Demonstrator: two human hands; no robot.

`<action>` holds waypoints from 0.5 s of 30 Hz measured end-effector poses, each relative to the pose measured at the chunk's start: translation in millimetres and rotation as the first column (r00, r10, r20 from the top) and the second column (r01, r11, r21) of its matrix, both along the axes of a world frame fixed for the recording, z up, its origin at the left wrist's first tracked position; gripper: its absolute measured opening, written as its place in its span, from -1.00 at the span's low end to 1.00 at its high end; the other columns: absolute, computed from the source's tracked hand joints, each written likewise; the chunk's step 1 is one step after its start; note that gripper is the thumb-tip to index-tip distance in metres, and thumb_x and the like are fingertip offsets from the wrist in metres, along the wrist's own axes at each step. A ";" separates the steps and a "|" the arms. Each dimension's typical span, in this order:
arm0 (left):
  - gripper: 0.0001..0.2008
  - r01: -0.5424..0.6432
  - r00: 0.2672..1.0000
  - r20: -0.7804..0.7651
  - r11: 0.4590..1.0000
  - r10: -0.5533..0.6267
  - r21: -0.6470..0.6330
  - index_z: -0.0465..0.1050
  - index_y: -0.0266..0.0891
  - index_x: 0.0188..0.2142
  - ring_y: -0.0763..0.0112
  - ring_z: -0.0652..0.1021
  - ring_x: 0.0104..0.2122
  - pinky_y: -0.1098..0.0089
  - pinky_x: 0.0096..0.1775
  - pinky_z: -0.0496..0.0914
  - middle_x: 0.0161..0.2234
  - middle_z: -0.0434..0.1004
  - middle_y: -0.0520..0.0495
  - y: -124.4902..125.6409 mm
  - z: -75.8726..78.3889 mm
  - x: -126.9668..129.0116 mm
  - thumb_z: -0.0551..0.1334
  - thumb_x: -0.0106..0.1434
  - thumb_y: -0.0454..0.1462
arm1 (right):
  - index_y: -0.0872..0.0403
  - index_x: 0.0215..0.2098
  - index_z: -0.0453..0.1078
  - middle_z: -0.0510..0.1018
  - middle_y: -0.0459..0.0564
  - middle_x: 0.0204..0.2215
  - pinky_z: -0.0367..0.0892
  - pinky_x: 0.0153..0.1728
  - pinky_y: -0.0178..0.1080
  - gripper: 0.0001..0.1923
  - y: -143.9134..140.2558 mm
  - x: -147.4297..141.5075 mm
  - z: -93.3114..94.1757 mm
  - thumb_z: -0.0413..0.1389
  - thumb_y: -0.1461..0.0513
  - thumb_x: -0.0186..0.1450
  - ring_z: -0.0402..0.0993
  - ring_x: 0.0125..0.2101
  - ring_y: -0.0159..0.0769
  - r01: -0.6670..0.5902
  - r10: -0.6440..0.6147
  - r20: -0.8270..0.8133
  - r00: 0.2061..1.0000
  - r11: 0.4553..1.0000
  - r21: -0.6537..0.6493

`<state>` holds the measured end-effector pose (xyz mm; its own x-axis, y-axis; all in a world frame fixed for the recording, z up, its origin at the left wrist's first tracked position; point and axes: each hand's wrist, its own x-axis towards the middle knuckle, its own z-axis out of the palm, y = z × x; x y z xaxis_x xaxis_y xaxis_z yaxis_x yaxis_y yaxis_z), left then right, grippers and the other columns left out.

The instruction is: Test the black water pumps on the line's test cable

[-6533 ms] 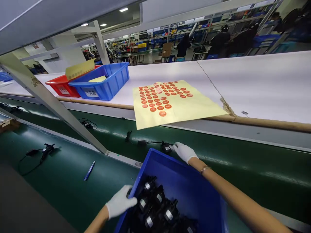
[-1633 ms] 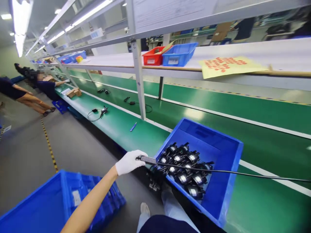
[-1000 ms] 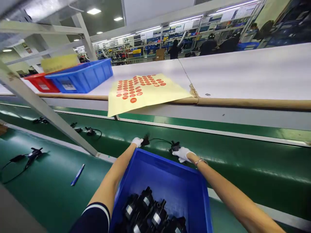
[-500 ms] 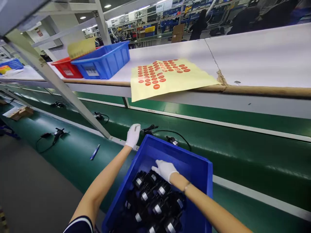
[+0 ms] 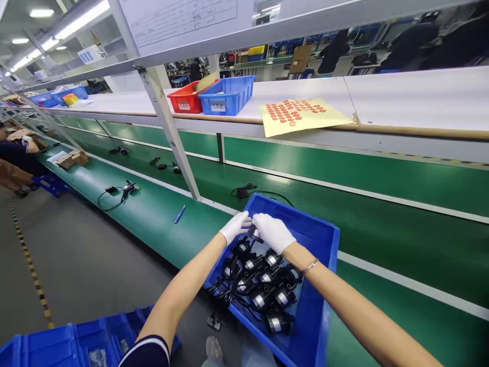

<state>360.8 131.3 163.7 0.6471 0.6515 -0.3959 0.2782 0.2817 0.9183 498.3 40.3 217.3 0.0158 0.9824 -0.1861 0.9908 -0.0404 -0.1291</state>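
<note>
Left hand (image 5: 235, 228), fingers (image 5: 245, 220) extended, has joined the right hand (image 5: 274, 232), which grips a device (image 5: 255, 234), long axis hidden.

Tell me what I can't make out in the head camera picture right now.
All in the head view:
Grip on the black part: mostly hidden by the right hand.
Near corner of the blue bin: cut off by the bottom edge.
Print on the labels of the piled parts: too small.
Writing on the paper sheet overhead: too small and blurred.
Right end of the black cable: lost at the bin's rim.
</note>
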 end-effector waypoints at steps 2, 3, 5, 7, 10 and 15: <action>-0.31 0.033 0.999 0.039 0.997 -0.030 -0.068 0.12 -0.21 0.31 0.16 0.55 0.07 0.11 0.06 0.48 0.28 0.31 -0.34 4.1 15.5 -13.8 -0.16 0.41 0.17 | 0.17 -0.01 0.39 0.50 0.08 -0.10 0.41 -0.07 -0.12 -0.76 -4.6 -6.9 26.1 -0.06 0.23 0.53 0.46 -0.08 -0.19 -0.007 0.006 0.005 1.000 0.998 0.057; -0.28 0.057 0.998 0.043 0.994 -0.053 -0.089 0.13 -0.20 0.30 0.15 0.58 0.03 0.09 0.02 0.51 0.26 0.34 -0.34 4.5 21.7 -20.6 -0.18 0.40 0.21 | 0.16 -0.01 0.38 0.50 0.09 -0.10 0.39 -0.07 -0.13 -0.73 -6.1 -9.7 35.6 -0.11 0.23 0.55 0.46 -0.08 -0.19 -0.007 0.007 0.003 1.000 0.997 0.080; -0.24 0.101 0.995 0.028 0.989 -0.099 -0.106 0.26 -0.23 0.23 0.09 0.62 -0.04 0.01 -0.05 0.53 0.16 0.45 -0.36 0.1 28.2 -30.1 -0.19 0.37 0.25 | 0.15 0.00 0.37 0.50 0.09 -0.10 0.38 -0.07 -0.14 -0.71 -5.9 -14.2 45.8 -0.16 0.22 0.56 0.45 -0.07 -0.19 0.007 -0.006 -0.009 1.000 0.994 0.113; -0.23 0.094 0.995 -0.021 0.993 -0.095 -0.075 0.34 -0.30 0.15 0.03 0.62 -0.05 -0.05 -0.04 0.52 0.08 0.50 -0.40 -12.8 26.0 -30.6 -0.23 0.39 0.22 | 0.13 0.02 0.37 0.50 0.06 -0.08 0.40 -0.06 -0.13 -0.73 -0.4 -15.1 43.2 -0.10 0.18 0.55 0.47 -0.08 -0.21 0.049 -0.047 -0.023 0.999 0.992 0.117; -0.35 -0.035 0.993 -0.107 0.996 0.043 0.082 0.25 -0.35 0.23 -0.03 0.45 0.18 -0.09 0.19 0.33 0.23 0.36 -0.44 -46.4 12.1 -20.5 -0.19 0.46 0.08 | 0.14 0.05 0.39 0.53 0.04 -0.08 0.45 -0.04 -0.08 -0.71 15.4 -4.7 18.9 0.04 0.12 0.51 0.51 -0.11 -0.23 0.157 -0.155 -0.040 0.987 0.986 0.062; -0.55 -0.134 0.969 -0.148 0.921 0.200 0.365 0.39 -0.22 0.13 0.08 0.29 0.29 0.14 0.38 0.03 0.26 0.36 -0.24 -100.9 -5.6 -32.8 0.22 0.26 -0.18 | 0.16 0.06 0.42 0.54 0.06 -0.05 0.49 -0.04 -0.06 -0.68 33.4 23.6 -51.2 0.14 0.11 0.46 0.53 -0.10 -0.22 0.269 -0.281 -0.075 0.957 0.954 -0.135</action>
<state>328.0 30.4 158.0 0.4566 0.8616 -0.2218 0.4239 0.0085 0.9057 521.8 73.7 166.1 0.2590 0.9121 -0.3178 0.9231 -0.3306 -0.1965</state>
